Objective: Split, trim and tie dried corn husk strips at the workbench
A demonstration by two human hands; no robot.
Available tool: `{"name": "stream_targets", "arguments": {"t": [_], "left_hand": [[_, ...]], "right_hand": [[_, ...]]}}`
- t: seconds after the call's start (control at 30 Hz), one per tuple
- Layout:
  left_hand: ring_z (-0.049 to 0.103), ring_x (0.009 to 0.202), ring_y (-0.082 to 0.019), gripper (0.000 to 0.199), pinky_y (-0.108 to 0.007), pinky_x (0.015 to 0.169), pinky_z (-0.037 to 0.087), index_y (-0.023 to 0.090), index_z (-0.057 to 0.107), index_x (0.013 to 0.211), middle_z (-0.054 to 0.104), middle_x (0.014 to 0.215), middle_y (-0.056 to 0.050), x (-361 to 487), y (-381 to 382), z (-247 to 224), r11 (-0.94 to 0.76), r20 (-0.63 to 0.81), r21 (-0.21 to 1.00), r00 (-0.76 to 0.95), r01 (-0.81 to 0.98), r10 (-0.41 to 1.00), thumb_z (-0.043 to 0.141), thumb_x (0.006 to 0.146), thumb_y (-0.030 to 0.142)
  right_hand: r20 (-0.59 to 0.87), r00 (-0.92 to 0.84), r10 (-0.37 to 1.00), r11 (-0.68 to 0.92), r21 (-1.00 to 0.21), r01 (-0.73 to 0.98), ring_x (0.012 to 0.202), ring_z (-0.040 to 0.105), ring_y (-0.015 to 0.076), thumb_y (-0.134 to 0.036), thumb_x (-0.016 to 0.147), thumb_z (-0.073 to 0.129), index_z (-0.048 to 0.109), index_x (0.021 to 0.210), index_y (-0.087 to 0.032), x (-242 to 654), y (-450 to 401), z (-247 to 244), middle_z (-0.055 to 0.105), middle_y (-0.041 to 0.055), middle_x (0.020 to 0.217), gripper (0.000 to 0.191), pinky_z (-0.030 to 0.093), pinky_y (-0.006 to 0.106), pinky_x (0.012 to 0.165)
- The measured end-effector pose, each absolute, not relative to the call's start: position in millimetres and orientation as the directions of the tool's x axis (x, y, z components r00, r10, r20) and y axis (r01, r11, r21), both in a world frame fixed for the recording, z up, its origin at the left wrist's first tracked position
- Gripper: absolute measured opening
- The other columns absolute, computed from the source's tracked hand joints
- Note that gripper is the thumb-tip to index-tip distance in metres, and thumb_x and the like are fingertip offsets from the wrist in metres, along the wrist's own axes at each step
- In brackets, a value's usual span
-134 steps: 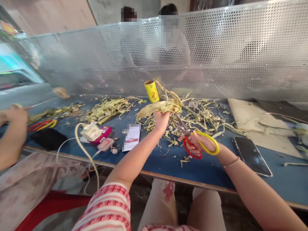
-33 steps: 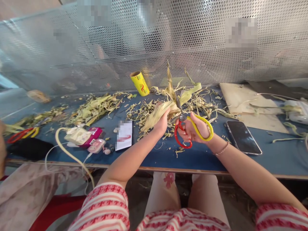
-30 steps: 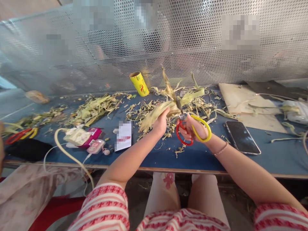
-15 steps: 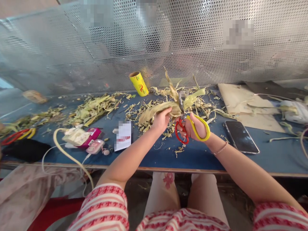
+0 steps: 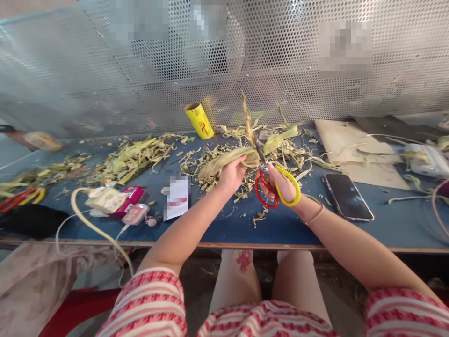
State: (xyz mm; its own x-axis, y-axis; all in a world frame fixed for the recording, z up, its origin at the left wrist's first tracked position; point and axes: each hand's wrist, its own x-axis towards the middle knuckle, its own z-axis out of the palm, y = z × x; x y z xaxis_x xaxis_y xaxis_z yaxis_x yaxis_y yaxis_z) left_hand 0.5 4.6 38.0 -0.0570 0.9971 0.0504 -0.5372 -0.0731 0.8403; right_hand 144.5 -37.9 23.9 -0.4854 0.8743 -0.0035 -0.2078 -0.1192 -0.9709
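My left hand [image 5: 232, 177] pinches a long, dry, pale green-brown husk leaf [image 5: 219, 164] over the middle of the bench. Beside it, my right hand [image 5: 283, 183] grips scissors [image 5: 263, 167] with one red and one yellow handle loop. The dark blades point up and away, against the husk pieces, and partly hide behind them. A twisted brown strip [image 5: 247, 119] stands up near the blade tips, and a greener leaf [image 5: 280, 139] spreads to the right. Under both hands lies a pile of thin husk scraps [image 5: 206, 157].
A yellow tube [image 5: 199, 121] leans near the perforated metal screen [image 5: 280, 61]. Leftward are another leaf heap [image 5: 136, 157], a white packet [image 5: 177, 199], a magenta box [image 5: 131, 199], and red-yellow scissors [image 5: 17, 201]. A phone [image 5: 348, 196] and cardboard [image 5: 340, 140] lie right. Another person's arm [image 5: 19, 138] shows far left.
The scissor handles have drawn slightly closer together. Another person's arm has come into view at the far left. The camera view has shifted a little.
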Motion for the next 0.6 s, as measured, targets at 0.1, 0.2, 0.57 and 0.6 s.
{"name": "stream_targets", "arguments": {"t": [0.1,0.2,0.57,0.6], "left_hand": [[0.066,0.095,-0.017,0.027,-0.028,0.082,0.051,0.015,0.068,0.094,0.072,0.093,-0.006,0,5,45,0.014,-0.054,0.826,-0.054,-0.563,0.997,0.05,0.076,0.006],[0.067,0.087,-0.016,0.027,-0.027,0.078,0.051,0.015,0.068,0.089,0.072,0.087,-0.005,-1,6,47,0.075,-0.115,0.821,-0.034,-0.566,0.993,0.047,0.076,0.004],[0.065,0.071,-0.014,0.016,-0.028,0.075,0.051,0.013,0.064,0.069,0.068,0.067,-0.003,0,5,44,0.207,-0.191,0.788,0.09,-0.58,0.977,0.051,0.073,0.005],[0.065,0.069,-0.013,0.015,-0.027,0.073,0.05,0.013,0.064,0.069,0.068,0.067,-0.003,0,5,44,0.217,-0.201,0.787,0.093,-0.578,0.975,0.052,0.074,0.005]], "right_hand": [[0.021,-0.491,0.871,-0.105,-0.968,-0.227,0.031,0.026,0.0069,-0.071,0.081,0.041,0.049,0.085,-0.024,144,-38,24,0.041,-0.0065,0.046,0.048,0.017,0.024,0.033],[0.053,-0.566,0.823,-0.14,-0.947,-0.291,0.035,0.029,0.0065,-0.072,0.077,0.047,0.048,0.085,-0.024,145,-38,25,0.043,-0.0058,0.052,0.049,0.021,0.024,0.036],[-0.009,-0.457,0.889,-0.115,-0.972,-0.205,0.032,0.029,0.0065,-0.068,0.082,0.043,0.048,0.084,-0.023,150,-29,22,0.043,-0.0072,0.047,0.045,0.021,0.022,0.033],[0.006,-0.441,0.898,-0.092,-0.975,-0.202,0.031,0.028,0.0064,-0.068,0.082,0.044,0.048,0.084,-0.023,151,-27,21,0.042,-0.0073,0.046,0.045,0.02,0.022,0.032]]}}
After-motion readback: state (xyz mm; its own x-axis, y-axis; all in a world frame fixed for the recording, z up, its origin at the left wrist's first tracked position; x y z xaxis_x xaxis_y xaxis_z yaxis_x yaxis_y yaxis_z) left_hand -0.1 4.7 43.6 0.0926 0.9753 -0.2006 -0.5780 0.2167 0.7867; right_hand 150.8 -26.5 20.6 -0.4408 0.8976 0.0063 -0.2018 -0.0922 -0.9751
